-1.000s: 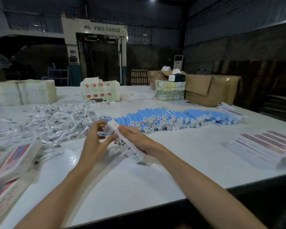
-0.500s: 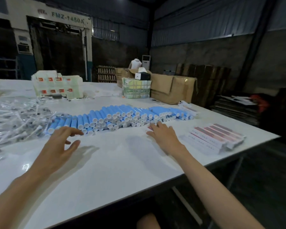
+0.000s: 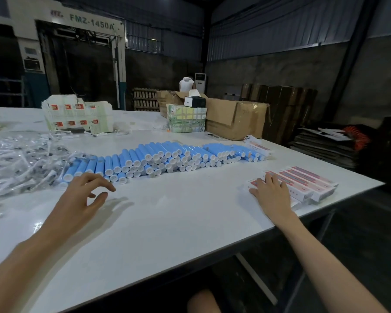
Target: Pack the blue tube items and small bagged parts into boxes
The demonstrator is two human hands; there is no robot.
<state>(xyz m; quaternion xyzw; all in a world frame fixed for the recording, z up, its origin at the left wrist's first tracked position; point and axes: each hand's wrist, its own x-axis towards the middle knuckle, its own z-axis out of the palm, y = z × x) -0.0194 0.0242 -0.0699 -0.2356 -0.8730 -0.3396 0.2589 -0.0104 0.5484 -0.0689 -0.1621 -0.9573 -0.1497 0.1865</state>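
Observation:
A long row of blue tubes (image 3: 163, 157) with white caps lies across the middle of the white table (image 3: 167, 222). A heap of small clear bagged parts (image 3: 16, 163) covers the left side. Flat pink-and-white boxes (image 3: 303, 181) lie in a fanned stack near the table's right edge. My right hand (image 3: 271, 193) rests on the left end of that stack, fingers spread flat. My left hand (image 3: 81, 197) hovers just in front of the tubes' left end, fingers loosely curved, holding nothing.
Stacks of white packed boxes (image 3: 77, 114) stand at the back left. A green-patterned bundle (image 3: 186, 118) with a black box on top and an open brown carton (image 3: 235, 118) stand at the back right. The table edge runs close on the right.
My right hand has moved right from in front of the tubes onto the stack of flat boxes. My left hand stays near the tubes' left end. The box held a second ago is gone from my hands.

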